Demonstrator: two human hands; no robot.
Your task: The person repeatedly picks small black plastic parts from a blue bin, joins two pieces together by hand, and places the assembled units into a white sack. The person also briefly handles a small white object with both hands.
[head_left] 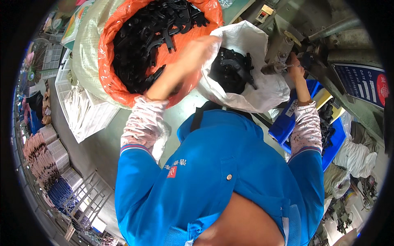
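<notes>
My left hand [198, 55] is smeared by motion. It passes over the gap between an orange-lined sack [106, 53] and a white sack [269, 88], close to the white sack's rim. Curved black plastic parts [164, 35] fill much of the orange-lined sack. More black parts [234, 69] lie in the white sack. At a grey metal machine [283, 41] on the right, my right hand [296, 69] has its fingers closed beside the machine's small metal fixture [276, 65]. A dark piece [305, 59] is by those fingertips; whether they hold it is hidden.
Below my right forearm is a blue bin [334, 143] with black pieces in it. The machine carries a blue plate [361, 84] and a switch box [264, 14]. White crates [61, 82] stand at the left, and cloth bags [357, 156] lie at the right.
</notes>
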